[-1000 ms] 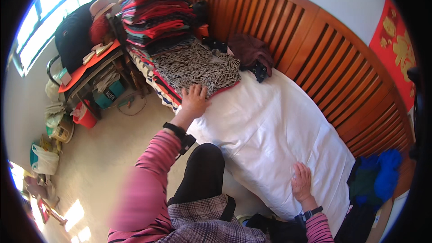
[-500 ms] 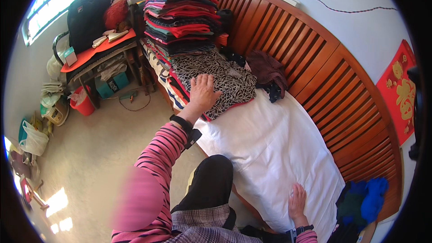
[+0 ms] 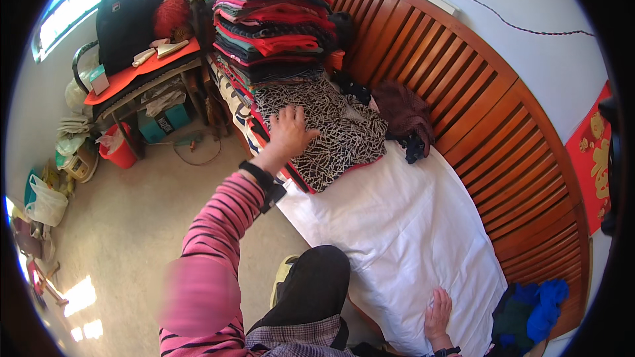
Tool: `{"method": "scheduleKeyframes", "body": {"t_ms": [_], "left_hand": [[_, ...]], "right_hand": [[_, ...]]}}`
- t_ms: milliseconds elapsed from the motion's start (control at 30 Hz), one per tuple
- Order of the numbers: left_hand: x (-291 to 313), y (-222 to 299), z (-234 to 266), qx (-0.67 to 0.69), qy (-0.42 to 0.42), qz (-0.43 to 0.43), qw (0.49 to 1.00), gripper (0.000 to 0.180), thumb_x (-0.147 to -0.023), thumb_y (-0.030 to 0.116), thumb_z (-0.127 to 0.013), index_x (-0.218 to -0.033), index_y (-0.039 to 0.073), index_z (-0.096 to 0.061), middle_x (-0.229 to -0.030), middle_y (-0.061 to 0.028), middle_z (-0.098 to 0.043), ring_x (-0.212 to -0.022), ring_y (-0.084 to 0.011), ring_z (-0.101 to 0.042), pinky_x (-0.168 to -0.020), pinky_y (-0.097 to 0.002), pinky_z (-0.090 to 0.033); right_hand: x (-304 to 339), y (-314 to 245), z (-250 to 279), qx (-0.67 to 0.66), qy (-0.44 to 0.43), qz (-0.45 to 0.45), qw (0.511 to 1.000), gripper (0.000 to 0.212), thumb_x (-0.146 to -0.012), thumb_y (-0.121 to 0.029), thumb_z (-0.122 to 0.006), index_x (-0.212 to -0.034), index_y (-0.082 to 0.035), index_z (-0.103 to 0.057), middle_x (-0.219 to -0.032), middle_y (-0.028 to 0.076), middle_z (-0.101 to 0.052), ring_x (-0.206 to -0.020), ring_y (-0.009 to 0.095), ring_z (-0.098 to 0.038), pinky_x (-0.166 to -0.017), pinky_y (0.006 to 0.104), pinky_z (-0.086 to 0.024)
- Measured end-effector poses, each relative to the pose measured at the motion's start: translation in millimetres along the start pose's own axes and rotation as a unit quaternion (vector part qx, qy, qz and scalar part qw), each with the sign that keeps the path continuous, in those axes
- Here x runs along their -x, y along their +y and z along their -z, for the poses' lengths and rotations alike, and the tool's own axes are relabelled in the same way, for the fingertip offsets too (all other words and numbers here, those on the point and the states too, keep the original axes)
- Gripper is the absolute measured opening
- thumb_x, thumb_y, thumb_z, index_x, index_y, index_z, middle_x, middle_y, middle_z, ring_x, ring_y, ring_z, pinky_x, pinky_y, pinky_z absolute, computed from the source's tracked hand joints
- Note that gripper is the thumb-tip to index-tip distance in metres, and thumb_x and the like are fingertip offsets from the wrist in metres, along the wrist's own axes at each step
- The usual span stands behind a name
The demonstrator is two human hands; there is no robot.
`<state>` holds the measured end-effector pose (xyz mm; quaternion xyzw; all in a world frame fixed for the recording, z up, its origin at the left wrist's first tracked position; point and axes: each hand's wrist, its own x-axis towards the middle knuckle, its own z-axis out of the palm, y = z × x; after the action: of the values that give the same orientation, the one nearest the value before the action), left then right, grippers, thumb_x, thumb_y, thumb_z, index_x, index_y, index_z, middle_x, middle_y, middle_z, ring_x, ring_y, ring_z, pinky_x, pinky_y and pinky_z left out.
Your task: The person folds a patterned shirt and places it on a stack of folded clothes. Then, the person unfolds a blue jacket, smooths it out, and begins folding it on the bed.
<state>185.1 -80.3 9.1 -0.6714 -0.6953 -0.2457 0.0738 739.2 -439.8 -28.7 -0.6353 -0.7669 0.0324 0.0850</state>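
Observation:
My left hand [image 3: 291,133] rests palm down, fingers spread, on a black-and-cream patterned garment [image 3: 347,135]. That garment lies spread at the near end of a layered pile of clothes, with red fabric showing at its lower edge. Behind it rises a tall stack of folded clothes [image 3: 274,23], mostly red, black and grey. Low on the right, my right hand [image 3: 438,317] lies flat with fingers extended on the white sheet [image 3: 403,225]. Nothing is held in either hand.
A slatted wooden headboard [image 3: 483,119] borders the bed. Beside it lie a crumpled brown garment [image 3: 401,107] and blue clothing [image 3: 549,304]. At the left stand a bench [image 3: 152,76] with a black backpack [image 3: 129,23], and a red bucket [image 3: 119,149].
My left hand has slid leftward over the patterned garment, still spread. The whole view has shifted a little, and my right hand sits lower in the picture, still on the sheet.

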Motion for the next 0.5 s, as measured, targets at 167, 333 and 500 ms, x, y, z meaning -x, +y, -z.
{"method": "scheduleKeyframes", "body": {"t_ms": [167, 333, 500], "left_hand": [[-34, -50, -9, -0.063, 0.036, 0.045, 0.996, 0.081, -0.086, 0.059, -0.063, -0.145, 0.008, -0.041, -0.149, -0.0191, -0.041, -0.136, -0.0390, -0.039, -0.108, -0.0589, -0.032], [-21, -79, -36, 0.003, -0.086, 0.141, 0.986, 0.081, -0.087, 0.066, -0.056, -0.153, 0.024, -0.035, -0.159, -0.0168, -0.027, -0.140, -0.0503, -0.027, -0.107, -0.0660, -0.031], [-15, -91, -47, 0.159, 0.153, 0.162, 0.962, 0.067, -0.091, 0.040, -0.064, -0.143, 0.004, -0.042, -0.146, -0.0251, -0.040, -0.132, -0.0448, -0.041, -0.110, -0.0491, -0.037]], "right_hand": [[-1, -2, 1, 0.001, 0.008, 0.005, 1.000, 0.053, -0.090, -0.019, -0.047, -0.139, 0.001, -0.044, -0.144, 0.021, -0.043, -0.136, 0.040, -0.037, -0.116, 0.0514, -0.024], [-3, -3, 1, 0.019, 0.009, 0.011, 1.000, 0.052, -0.092, -0.021, -0.045, -0.139, 0.001, -0.044, -0.144, 0.021, -0.043, -0.136, 0.040, -0.037, -0.116, 0.0514, -0.024], [-4, -2, 0, 0.023, 0.001, 0.005, 1.000, 0.052, -0.093, -0.021, -0.045, -0.140, 0.001, -0.044, -0.144, 0.021, -0.043, -0.136, 0.039, -0.037, -0.117, 0.0510, -0.024]]}}
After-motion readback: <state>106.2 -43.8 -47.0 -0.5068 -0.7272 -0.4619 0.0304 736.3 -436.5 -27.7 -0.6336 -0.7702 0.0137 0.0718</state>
